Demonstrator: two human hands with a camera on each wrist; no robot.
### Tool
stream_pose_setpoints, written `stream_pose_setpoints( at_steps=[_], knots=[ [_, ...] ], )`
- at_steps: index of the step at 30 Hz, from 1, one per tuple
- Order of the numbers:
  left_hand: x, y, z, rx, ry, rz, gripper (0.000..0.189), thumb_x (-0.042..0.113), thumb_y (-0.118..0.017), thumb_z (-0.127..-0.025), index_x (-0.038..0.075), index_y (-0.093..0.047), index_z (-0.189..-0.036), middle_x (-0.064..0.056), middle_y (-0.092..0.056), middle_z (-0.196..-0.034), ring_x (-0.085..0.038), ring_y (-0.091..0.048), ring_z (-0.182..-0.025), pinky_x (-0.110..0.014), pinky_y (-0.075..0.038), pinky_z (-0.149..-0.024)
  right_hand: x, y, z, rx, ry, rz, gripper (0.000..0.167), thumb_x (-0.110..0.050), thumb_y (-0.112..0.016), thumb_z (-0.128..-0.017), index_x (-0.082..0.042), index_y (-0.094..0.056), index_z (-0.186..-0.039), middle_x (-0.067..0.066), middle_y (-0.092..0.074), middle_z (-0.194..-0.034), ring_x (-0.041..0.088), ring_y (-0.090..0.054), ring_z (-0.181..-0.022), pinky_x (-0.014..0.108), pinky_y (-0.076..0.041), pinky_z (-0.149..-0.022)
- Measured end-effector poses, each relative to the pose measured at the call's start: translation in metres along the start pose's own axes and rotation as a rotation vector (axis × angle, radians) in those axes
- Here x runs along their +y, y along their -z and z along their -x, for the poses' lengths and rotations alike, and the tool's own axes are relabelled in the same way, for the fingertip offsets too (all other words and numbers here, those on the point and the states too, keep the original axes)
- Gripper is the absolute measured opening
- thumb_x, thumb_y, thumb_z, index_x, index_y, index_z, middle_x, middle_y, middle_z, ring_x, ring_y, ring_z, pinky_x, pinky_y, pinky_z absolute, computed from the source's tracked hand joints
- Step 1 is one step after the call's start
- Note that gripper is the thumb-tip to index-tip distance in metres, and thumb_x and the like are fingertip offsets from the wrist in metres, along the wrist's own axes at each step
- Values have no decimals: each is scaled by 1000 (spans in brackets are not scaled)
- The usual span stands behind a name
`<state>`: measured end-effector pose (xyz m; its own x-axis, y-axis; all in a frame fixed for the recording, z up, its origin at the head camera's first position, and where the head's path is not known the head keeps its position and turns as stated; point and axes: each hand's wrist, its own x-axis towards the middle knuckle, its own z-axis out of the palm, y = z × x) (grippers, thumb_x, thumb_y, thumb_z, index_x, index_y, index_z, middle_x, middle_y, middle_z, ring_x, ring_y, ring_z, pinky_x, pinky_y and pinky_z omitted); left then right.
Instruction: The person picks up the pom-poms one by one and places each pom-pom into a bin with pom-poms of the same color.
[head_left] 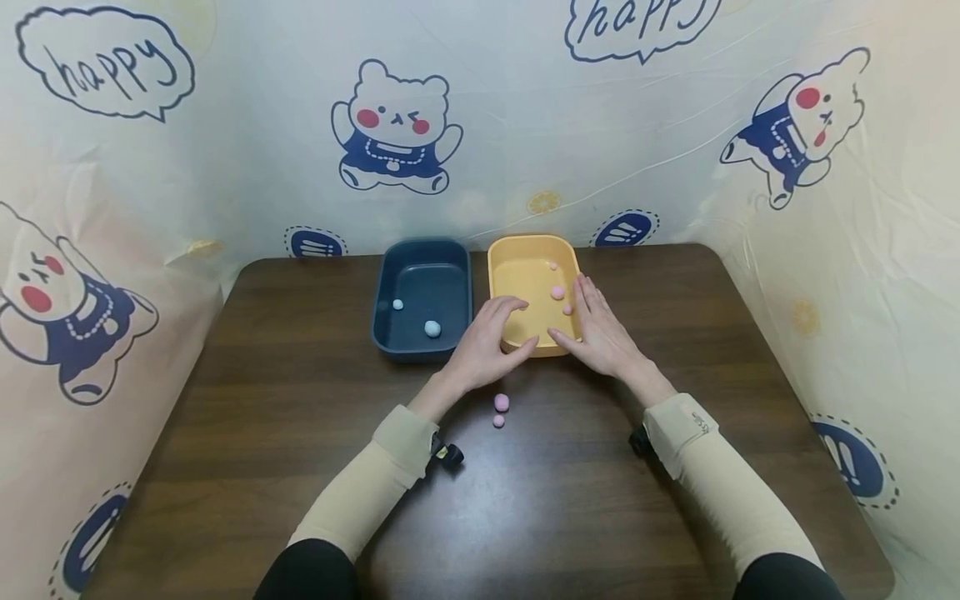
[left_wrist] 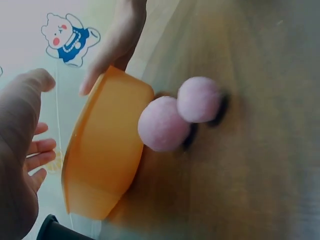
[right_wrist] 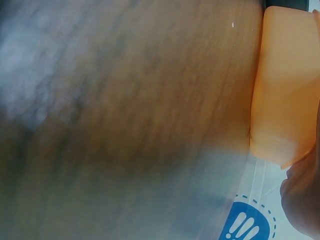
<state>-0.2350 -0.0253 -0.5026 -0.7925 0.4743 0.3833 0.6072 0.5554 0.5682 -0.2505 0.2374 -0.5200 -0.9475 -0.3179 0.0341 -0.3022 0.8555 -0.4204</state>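
Note:
A yellow tray [head_left: 534,250] lies between the two hands and holds several small pink balls [head_left: 557,292]. Above its front left corner my left hand [head_left: 483,343] hovers, fingers loosely bent and thumb apart, with nothing between them in the left wrist view. Along the tray's right rim rests my right hand [head_left: 606,337], its fingers extended and the thumb over the front edge. Two more pink balls, a larger one [head_left: 502,402] and a smaller one [head_left: 498,422], sit on the table in front of the tray, large in the left wrist view.
A dark blue tray [head_left: 427,252] stands to the left of the yellow one, with two pale blue balls [head_left: 432,329] inside. Both trays are near the back edge of the brown wooden table [head_left: 570,500]. A printed sheet [head_left: 510,108] hangs behind and at the sides.

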Motion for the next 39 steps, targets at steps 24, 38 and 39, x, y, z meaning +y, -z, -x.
stream_pose_setpoints(
  at_steps=[24,38,39],
  knots=[
    [2,11,81,-210,68,206,75,35,-89,-94,17,-53,-157,-1,-55,-160,-20,-53,-150,-52,-48,-126,-3,1,0,-21,-22,-3,112,-73,-47,-106,-4,6,-175,20,5,-186,35,2,-175,58,-13,-142],
    [-9,3,91,-234,202,222,60,22,-89,-93,11,-64,-146,-6,-65,-147,-24,-61,-141,-52,-49,-125,-3,2,0,-29,-25,1,111,-72,-48,-106,-4,8,-175,16,10,-187,34,4,-175,56,-11,-142],
    [-9,2,92,-234,206,221,59,22,-89,-93,11,-64,-145,-6,-66,-147,-25,-61,-140,-52,-49,-124,-3,2,0,-31,-27,-1,112,-72,-48,-106,-4,7,-175,16,10,-187,34,4,-175,56,-11,-142]
  ],
)
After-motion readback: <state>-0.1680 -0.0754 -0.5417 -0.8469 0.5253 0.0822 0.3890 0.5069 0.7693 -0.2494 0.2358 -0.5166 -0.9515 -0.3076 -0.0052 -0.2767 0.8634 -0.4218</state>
